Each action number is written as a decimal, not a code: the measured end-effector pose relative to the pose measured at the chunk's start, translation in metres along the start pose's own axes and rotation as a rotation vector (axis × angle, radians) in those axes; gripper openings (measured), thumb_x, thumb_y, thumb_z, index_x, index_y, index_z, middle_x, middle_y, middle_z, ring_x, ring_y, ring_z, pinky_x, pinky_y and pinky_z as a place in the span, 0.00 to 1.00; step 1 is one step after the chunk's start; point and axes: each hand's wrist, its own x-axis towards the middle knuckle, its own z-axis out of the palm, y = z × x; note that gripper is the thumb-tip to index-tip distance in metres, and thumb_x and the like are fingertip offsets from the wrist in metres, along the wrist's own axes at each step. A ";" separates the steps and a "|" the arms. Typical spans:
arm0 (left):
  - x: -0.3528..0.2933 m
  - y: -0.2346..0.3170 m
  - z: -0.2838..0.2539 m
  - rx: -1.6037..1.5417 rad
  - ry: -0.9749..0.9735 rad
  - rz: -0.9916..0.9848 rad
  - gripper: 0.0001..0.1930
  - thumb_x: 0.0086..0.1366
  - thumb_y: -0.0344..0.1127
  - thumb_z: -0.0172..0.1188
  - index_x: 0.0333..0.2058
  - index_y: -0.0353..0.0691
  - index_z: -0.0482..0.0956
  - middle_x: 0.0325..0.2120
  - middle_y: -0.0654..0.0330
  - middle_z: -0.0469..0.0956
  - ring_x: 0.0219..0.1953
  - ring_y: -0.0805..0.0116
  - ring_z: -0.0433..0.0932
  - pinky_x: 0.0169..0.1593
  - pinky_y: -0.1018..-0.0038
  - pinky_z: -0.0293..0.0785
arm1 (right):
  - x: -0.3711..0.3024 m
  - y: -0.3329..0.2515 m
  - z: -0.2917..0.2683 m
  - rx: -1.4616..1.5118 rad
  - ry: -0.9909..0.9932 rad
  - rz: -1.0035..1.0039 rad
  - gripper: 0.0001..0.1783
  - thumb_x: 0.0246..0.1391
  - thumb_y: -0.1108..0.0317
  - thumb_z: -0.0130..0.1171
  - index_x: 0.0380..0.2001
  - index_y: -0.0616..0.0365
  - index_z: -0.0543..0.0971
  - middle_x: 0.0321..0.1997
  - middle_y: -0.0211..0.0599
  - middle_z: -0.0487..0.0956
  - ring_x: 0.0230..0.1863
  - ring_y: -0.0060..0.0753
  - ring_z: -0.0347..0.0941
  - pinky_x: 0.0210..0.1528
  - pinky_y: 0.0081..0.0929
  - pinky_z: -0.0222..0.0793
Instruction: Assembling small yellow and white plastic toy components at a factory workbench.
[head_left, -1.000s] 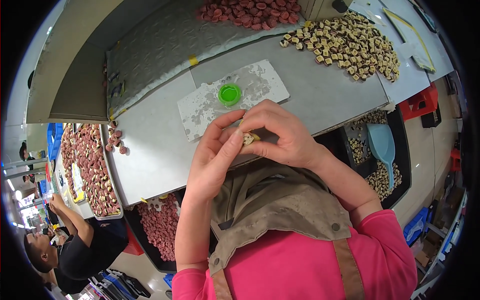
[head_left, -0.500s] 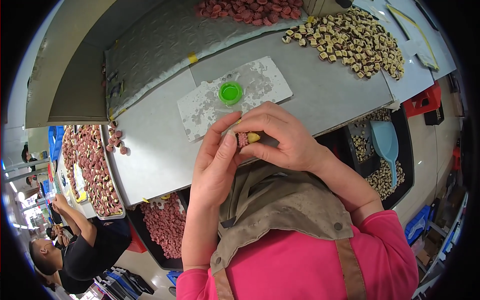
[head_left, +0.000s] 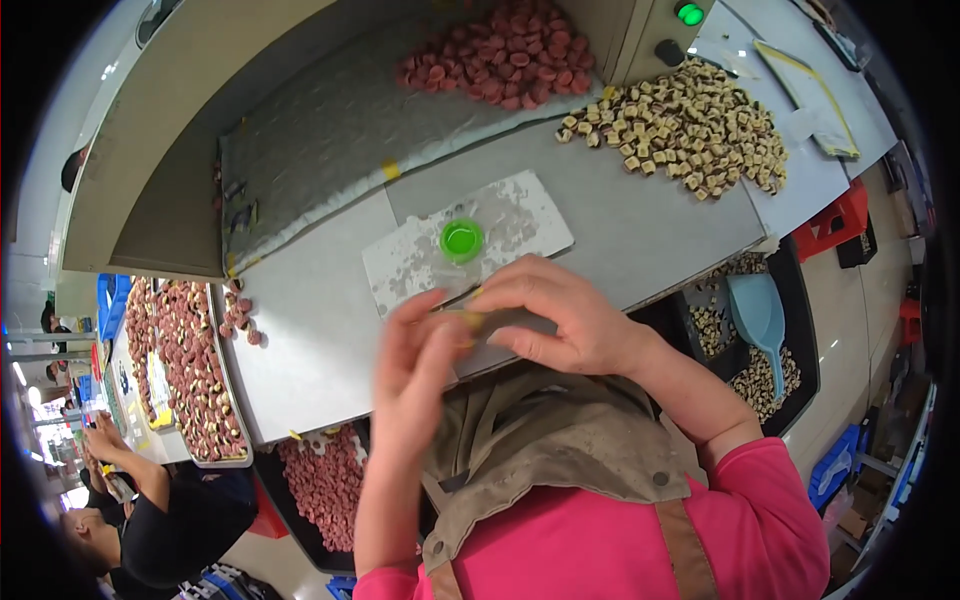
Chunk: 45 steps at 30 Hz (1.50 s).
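In front of my apron, my left hand (head_left: pixel 412 360) is smeared by motion, its fingertips pinched around a small pink-and-yellow piece (head_left: pixel 467 321) that is mostly blurred. Close beside it on the right, my right hand (head_left: pixel 575 325) has its thumb and forefinger curved and apart, with nothing visible between them. A speck of yellow shows by the right forefinger's tip. Just beyond both hands lies a stained white board (head_left: pixel 530 215), which bears a small bright green cup (head_left: pixel 461 240).
Pink cup-shaped pieces (head_left: pixel 510 55) are heaped on grey sheeting at the back; cream-and-dark blocks (head_left: pixel 690 125) lie back right. Assembled pieces fill a tray (head_left: pixel 245 455) at left. Below the table edge are a bin of pink pieces (head_left: pixel 325 490) and a blue scoop (head_left: pixel 757 315). A co-worker (head_left: pixel 185 530) is at left.
My hands were together on the pink-and-yellow piece; now the right fingers have come off it and the left hand moves with it. The view has tilted, so the table sits lower.
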 end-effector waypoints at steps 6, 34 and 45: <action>0.017 0.020 -0.122 1.409 0.508 0.551 0.08 0.64 0.29 0.55 0.41 0.36 0.76 0.41 0.56 0.75 0.45 0.61 0.73 0.48 0.70 0.69 | 0.007 0.022 -0.077 -0.529 0.176 0.065 0.14 0.52 0.71 0.57 0.44 0.56 0.76 0.42 0.39 0.75 0.48 0.42 0.70 0.51 0.33 0.67; 0.216 0.033 0.004 1.069 0.083 0.716 0.11 0.59 0.33 0.57 0.41 0.40 0.77 0.42 0.51 0.76 0.42 0.52 0.76 0.43 0.65 0.74 | -0.002 0.022 -0.091 -0.815 0.058 0.112 0.12 0.48 0.68 0.60 0.39 0.56 0.78 0.34 0.36 0.72 0.39 0.41 0.70 0.43 0.33 0.67; 0.055 0.031 -0.054 0.069 0.244 0.180 0.15 0.67 0.32 0.54 0.50 0.34 0.73 0.44 0.59 0.75 0.43 0.75 0.73 0.50 0.79 0.69 | 0.002 0.024 -0.088 -0.822 -0.017 0.091 0.09 0.52 0.70 0.58 0.37 0.57 0.77 0.34 0.37 0.74 0.38 0.43 0.71 0.42 0.34 0.68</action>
